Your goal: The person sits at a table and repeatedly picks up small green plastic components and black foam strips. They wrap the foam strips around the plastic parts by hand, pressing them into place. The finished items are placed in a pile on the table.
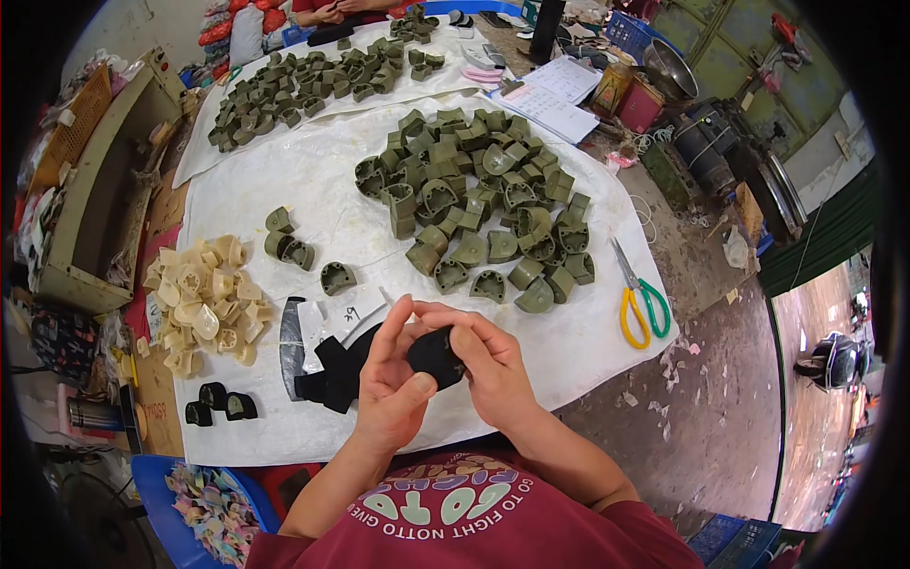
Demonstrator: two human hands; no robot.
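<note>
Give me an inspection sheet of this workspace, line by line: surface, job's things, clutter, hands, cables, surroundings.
Surface: white sheet spread on the floor.
Job's things: black piece held between both hands; black fabric beneath them.
Clutter: olive pieces heaped, cream pieces at left, three black pieces, scissors, papers.
Hands: left hand and right hand both grip the black piece.
Cables: thin white cord at the sheet's right edge.
Surroundings: concrete floor, metal bowl, another person's hands at top.
</note>
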